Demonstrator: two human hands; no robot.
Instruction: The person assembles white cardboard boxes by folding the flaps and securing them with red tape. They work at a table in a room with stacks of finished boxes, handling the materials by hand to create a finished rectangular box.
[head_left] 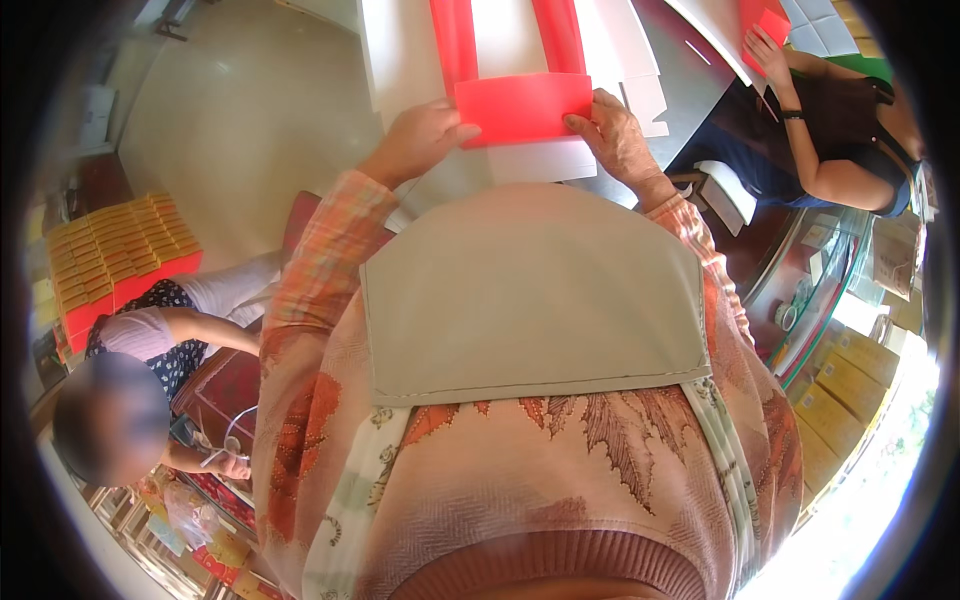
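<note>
A red, smooth card panel (524,108) stretches between my two hands, over white flat card on the table. My left hand (425,135) grips its left end, with the thumb on the front face and the fingers mostly hidden behind. At the right end my right hand (612,137) pinches the panel's edge between thumb and fingers. Two red strips (456,40) run away from the panel on the far side, across the white cardboard (510,35). Whether strips and panel are one piece, I cannot tell.
A co-worker's hand (767,55) holds a red piece at the far right of the grey table (690,80). Another person sits at left beside stacked yellow boxes (125,245). A glass case (815,290) and yellow cartons (845,385) stand at right.
</note>
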